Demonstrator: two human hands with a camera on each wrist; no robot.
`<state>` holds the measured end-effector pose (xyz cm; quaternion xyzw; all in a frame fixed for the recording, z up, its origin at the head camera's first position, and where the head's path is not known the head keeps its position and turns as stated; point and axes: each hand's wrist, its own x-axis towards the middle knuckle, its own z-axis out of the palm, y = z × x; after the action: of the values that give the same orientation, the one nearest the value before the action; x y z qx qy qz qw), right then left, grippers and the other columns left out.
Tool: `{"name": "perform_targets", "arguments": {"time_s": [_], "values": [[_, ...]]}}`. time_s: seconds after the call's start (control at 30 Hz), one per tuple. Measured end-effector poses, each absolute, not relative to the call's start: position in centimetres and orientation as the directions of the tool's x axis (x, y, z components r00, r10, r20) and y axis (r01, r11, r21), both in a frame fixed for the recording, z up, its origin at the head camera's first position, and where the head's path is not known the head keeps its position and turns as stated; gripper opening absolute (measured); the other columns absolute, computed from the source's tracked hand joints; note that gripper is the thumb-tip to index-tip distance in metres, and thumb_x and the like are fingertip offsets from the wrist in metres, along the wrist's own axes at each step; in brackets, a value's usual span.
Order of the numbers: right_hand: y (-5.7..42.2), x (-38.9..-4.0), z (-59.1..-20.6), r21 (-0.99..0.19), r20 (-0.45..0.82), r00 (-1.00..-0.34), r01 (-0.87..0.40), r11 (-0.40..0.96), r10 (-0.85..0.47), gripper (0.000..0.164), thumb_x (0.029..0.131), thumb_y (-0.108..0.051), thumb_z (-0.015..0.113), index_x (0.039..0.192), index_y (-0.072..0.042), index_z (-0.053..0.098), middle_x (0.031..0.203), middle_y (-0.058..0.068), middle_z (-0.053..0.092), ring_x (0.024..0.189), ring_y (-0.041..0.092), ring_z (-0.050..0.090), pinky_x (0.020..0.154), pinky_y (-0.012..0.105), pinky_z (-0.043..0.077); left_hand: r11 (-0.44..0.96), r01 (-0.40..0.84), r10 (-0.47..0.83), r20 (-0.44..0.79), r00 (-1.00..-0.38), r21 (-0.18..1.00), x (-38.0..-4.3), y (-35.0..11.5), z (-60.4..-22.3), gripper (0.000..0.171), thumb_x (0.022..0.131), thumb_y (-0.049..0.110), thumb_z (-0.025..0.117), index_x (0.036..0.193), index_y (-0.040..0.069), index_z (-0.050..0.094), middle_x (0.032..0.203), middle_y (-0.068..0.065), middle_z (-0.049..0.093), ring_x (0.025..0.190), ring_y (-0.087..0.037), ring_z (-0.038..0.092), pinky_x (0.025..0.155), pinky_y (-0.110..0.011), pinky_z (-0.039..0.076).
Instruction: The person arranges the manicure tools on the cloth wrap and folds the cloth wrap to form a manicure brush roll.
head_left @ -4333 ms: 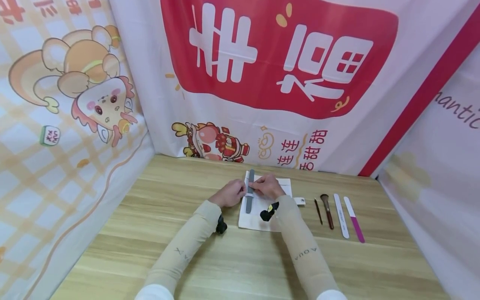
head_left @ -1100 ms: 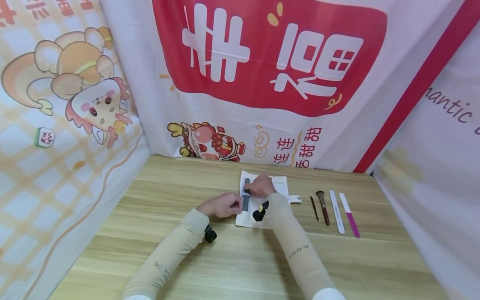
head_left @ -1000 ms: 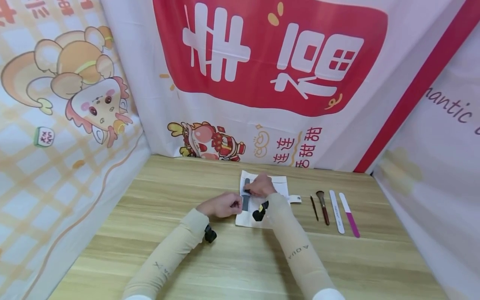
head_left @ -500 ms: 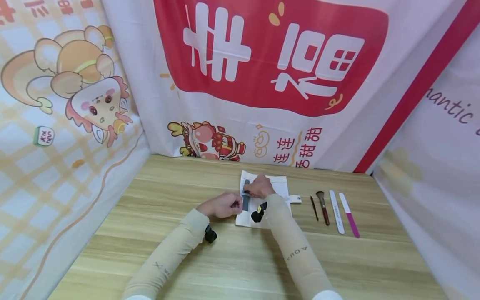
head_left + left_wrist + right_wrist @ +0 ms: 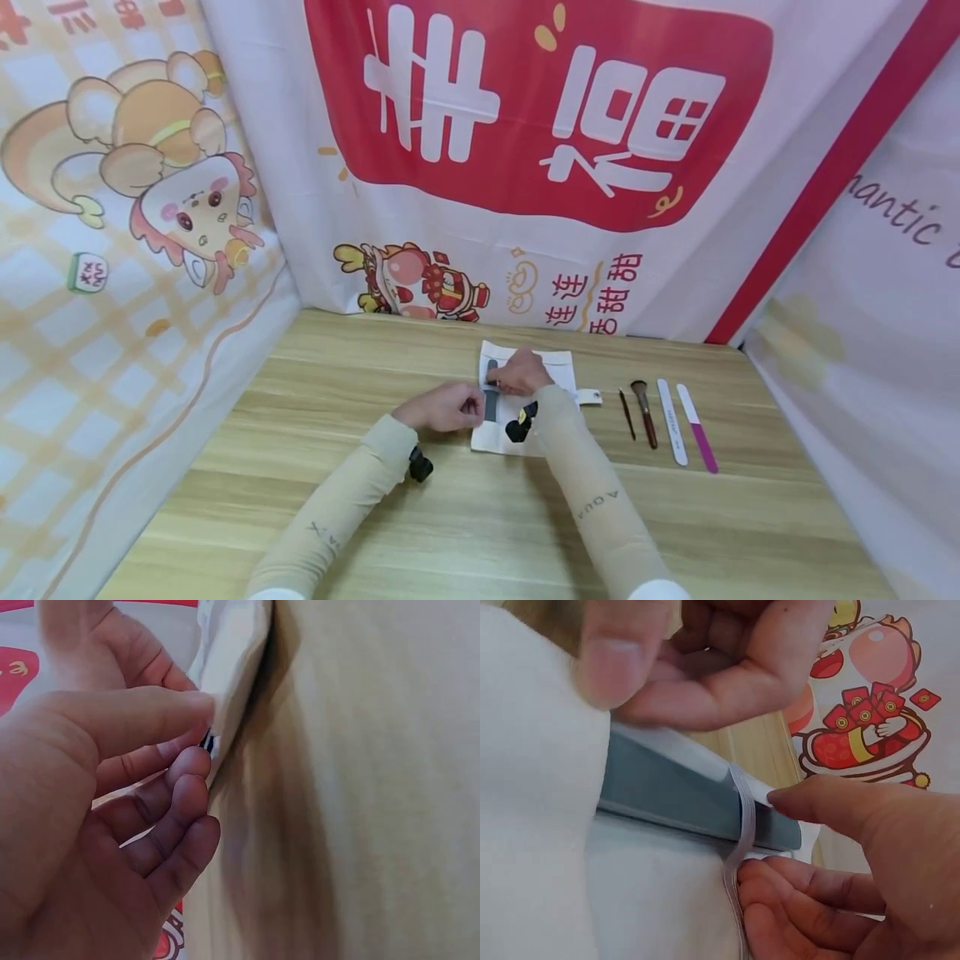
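A white cloth roll-up case [image 5: 491, 438] lies unfolded on the table. Along its left side is a flat grey nail file [image 5: 491, 406], its lower end tucked under a white flap [image 5: 536, 750]. A thin white elastic band [image 5: 744, 817] crosses the file near its upper end. My right hand [image 5: 519, 372] pinches the file beside the band, thumb on one edge and fingertips at the other. At the case's lower left edge, my left hand [image 5: 447, 407] pinches the flap between thumb and curled fingers; its grip shows close up in the left wrist view.
To the right lie a thin dark stick [image 5: 627, 414], a makeup brush [image 5: 645, 414], a white nail file [image 5: 672, 422] and a white and purple file [image 5: 697, 429]. A snap strap [image 5: 591, 397] sticks out from the case. Printed cloth walls enclose the wooden table [image 5: 465, 517].
Since the oldest frame, the grey file has slid down and no longer juts past the case's top. My left hand has moved down to the flap. The last second shows hardly any movement.
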<state>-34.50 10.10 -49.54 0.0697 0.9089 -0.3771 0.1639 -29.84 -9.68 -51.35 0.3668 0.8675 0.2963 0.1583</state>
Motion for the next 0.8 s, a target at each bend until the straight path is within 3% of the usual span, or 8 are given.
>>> {"name": "perform_targets", "arguments": {"time_s": [0.13, 0.3, 0.6, 0.8], "values": [[12.4, -34.2, -49.1, -0.649, -0.295, -0.955, 0.169, 0.741, -0.04, 0.026, 0.089, -0.035, 0.081, 0.082, -0.01, 0.077, 0.078, 0.004, 0.076, 0.067, 0.014, 0.064, 0.066, 0.029, 0.052, 0.557, 0.527, 0.706, -0.032, -0.707, 0.642, -30.7, -9.0, -50.6, 0.008, 0.099, 0.008, 0.069, 0.092, 0.013, 0.071, 0.086, 0.001, 0.067, 0.075, -0.009, 0.058, 0.071, -0.024, 0.051], [16.6, -33.8, -47.9, -0.615, -0.234, -0.969, 0.088, 0.784, -0.074, 0.026, 0.092, -0.039, 0.078, 0.098, -0.013, 0.079, 0.096, 0.002, 0.078, 0.087, 0.017, 0.067, 0.077, 0.034, 0.055, 0.579, 0.521, 0.672, -0.005, -0.741, 0.627, -32.1, -7.4, -50.1, 0.006, 0.1, 0.008, 0.069, 0.096, 0.011, 0.072, 0.092, 0.0, 0.069, 0.082, -0.011, 0.06, 0.077, -0.025, 0.053], [26.5, -31.0, -44.9, -0.553, -0.097, -0.985, -0.065, 0.831, -0.142, 0.025, 0.092, -0.028, 0.074, 0.106, -0.006, 0.074, 0.108, 0.012, 0.076, 0.094, 0.023, 0.067, 0.084, 0.039, 0.056, 0.658, 0.539, 0.634, 0.0, -0.773, 0.526, -33.7, -4.9, -50.0, 0.005, 0.098, 0.005, 0.069, 0.098, 0.007, 0.074, 0.09, -0.003, 0.064, 0.086, -0.017, 0.056, 0.081, -0.032, 0.049], [34.2, -29.0, -44.5, -0.481, -0.083, -0.993, -0.035, 0.876, -0.085, 0.026, 0.096, -0.028, 0.073, 0.107, -0.004, 0.075, 0.108, 0.014, 0.074, 0.095, 0.026, 0.066, 0.081, 0.04, 0.056, 0.655, 0.581, 0.659, 0.01, -0.752, 0.483, -34.0, -3.7, -50.7, 0.007, 0.097, 0.002, 0.068, 0.094, 0.005, 0.075, 0.088, -0.005, 0.065, 0.084, -0.017, 0.056, 0.081, -0.033, 0.05]]}}
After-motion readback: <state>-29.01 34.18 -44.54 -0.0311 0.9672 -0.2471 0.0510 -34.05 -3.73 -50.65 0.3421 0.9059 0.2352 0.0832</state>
